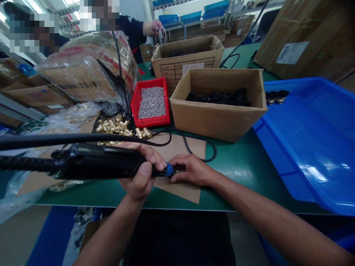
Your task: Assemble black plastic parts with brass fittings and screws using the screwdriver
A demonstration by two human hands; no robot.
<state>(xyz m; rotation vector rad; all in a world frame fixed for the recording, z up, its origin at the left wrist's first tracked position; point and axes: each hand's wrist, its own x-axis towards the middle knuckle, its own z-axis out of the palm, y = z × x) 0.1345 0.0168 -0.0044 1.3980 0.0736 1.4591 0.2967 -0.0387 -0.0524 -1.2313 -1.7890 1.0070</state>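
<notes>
Left grip point(141, 173) is clamped round the black barrel of a powered screwdriver point(97, 162), thumb laid along the top, the tool held nearly level across the near edge of the table point(244, 166). Its blue collar point(168, 171) and tip point rightward into the right grip point(191, 170), whose fingers are pinched together on a small part point(175, 171) right at the tip; the part is mostly hidden, so what it is cannot be told. Both hands rest on a sheet of brown paper point(180, 190) near the middle of the near edge.

A heap of brass fittings point(119, 126) lies behind the left hand, toward the left side of the table. Just behind it stands a red bin point(135, 105) of small grey screws, and to its right an open cardboard box point(216, 118) of black rings. A blue tray point(310, 147) takes up the right edge. The tool's black cable point(69, 139) runs off to the left, above the barrel.

To drive well here, I judge the tool should stay in line with the part, the right fingers keeping it steady and clear of the turning bit. Pressure should be straight along the axis. The loose cable point(194, 149) looped on the table behind the hands could snag a wrist, so it wants minding.

A co-worker's hand point(153, 27) is at the far edge, well apart.
</notes>
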